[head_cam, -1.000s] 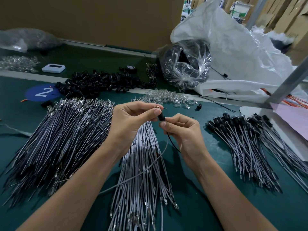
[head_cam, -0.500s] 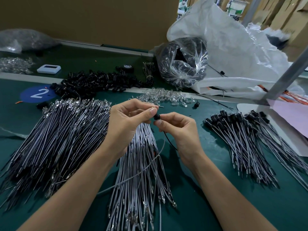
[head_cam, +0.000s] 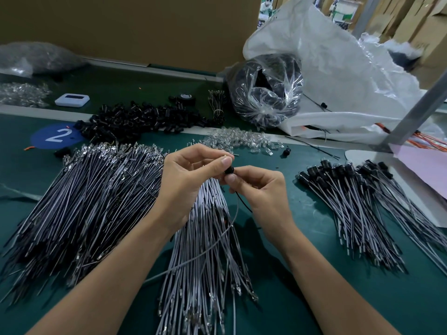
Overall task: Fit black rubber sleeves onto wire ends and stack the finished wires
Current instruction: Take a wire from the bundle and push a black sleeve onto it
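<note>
Far left on the green desk (head_cam: 302,274): big fanned pile of thin grey wires w/ metal terminals (head_cam: 79,201), no sleeves yet. Behind it, a heap of loose black rubber sleeves (head_cam: 142,119). Centre: left hand (head_cam: 188,180), thumb + forefinger clamped on the end of a single thin grey wire (head_cam: 217,240), which droops over the mid bundle of grey wires (head_cam: 205,262). Touching it is a small black rubber sleeve (head_cam: 229,170), pinched by right hand (head_cam: 261,189) thumb + forefinger.

Step, prob.: pushing sleeve onto wire end. To do it well: keep little wire past the fingers so it won't buckle, line tip w/ bore, twist while pushing.

Right: stack of finished black-capped grey wires (head_cam: 350,197), where this one should go.
</note>
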Action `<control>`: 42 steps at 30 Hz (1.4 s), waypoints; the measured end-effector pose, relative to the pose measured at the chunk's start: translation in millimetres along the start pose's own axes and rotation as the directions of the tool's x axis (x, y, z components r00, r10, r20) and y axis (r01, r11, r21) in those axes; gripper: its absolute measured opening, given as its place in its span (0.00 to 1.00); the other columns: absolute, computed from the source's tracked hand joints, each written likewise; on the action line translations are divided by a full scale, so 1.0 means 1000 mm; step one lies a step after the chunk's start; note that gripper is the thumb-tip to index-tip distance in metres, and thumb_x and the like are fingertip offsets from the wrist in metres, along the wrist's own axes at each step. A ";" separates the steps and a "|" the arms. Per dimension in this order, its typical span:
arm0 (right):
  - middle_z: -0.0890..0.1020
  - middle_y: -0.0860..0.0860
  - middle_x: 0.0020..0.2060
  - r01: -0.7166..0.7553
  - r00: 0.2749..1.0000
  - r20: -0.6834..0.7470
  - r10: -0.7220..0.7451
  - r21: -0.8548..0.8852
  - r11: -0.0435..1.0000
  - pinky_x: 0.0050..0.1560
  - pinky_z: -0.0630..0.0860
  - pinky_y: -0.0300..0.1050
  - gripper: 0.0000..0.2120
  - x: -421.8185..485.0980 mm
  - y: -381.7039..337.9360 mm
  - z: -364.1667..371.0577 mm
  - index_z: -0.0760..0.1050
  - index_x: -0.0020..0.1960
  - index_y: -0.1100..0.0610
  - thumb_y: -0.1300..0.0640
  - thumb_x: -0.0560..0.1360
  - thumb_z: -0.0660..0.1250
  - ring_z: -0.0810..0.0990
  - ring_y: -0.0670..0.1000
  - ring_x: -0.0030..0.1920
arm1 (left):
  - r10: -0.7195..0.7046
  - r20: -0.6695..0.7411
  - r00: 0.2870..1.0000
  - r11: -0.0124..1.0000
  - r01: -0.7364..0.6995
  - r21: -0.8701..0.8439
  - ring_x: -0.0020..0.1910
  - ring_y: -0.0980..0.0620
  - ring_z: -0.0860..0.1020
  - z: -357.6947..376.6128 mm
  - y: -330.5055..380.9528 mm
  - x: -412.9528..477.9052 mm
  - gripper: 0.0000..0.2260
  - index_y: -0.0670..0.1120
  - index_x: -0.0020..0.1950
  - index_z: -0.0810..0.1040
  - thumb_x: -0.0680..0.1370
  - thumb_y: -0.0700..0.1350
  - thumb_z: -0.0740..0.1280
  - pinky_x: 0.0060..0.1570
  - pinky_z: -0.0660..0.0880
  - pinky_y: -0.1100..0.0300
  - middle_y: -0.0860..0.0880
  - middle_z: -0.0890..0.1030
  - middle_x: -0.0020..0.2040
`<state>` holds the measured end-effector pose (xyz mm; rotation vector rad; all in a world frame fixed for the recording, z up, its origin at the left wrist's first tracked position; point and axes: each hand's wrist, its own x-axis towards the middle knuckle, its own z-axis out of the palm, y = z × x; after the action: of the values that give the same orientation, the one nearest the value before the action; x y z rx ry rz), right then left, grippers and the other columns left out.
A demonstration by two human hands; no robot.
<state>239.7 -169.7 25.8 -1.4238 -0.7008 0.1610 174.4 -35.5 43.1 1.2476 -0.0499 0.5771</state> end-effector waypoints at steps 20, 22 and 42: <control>0.82 0.48 0.38 0.107 0.994 -0.029 -0.108 -0.036 0.994 0.41 0.76 0.32 0.02 0.000 0.003 0.003 0.81 0.42 0.68 0.69 0.73 0.70 0.80 0.41 0.36 | 0.036 0.071 0.997 0.989 -0.046 0.142 0.46 0.46 0.84 0.011 -0.003 -0.002 0.12 0.42 0.52 0.83 0.69 0.39 0.72 0.47 0.80 0.61 0.44 0.86 0.47; 0.82 0.48 0.38 0.115 0.993 -0.029 -0.117 -0.055 0.992 0.40 0.76 0.36 0.03 0.000 0.003 0.003 0.80 0.41 0.68 0.67 0.73 0.71 0.79 0.43 0.38 | 0.059 0.075 0.995 0.985 -0.070 0.158 0.45 0.48 0.84 0.011 -0.001 -0.003 0.12 0.42 0.52 0.83 0.69 0.40 0.72 0.47 0.80 0.62 0.45 0.86 0.47; 0.85 0.51 0.34 0.029 1.000 -0.004 -0.030 -0.235 0.972 0.43 0.80 0.59 0.04 0.001 0.008 0.008 0.84 0.42 0.52 0.55 0.75 0.72 0.83 0.59 0.36 | -0.073 -0.162 0.984 0.994 0.084 0.066 0.39 0.52 0.85 0.003 -0.007 0.004 0.11 0.43 0.48 0.84 0.68 0.43 0.72 0.40 0.79 0.65 0.46 0.86 0.39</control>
<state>238.7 -161.1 18.2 -1.6381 -0.7528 0.0497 181.9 -37.6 39.4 1.2637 0.1551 0.6128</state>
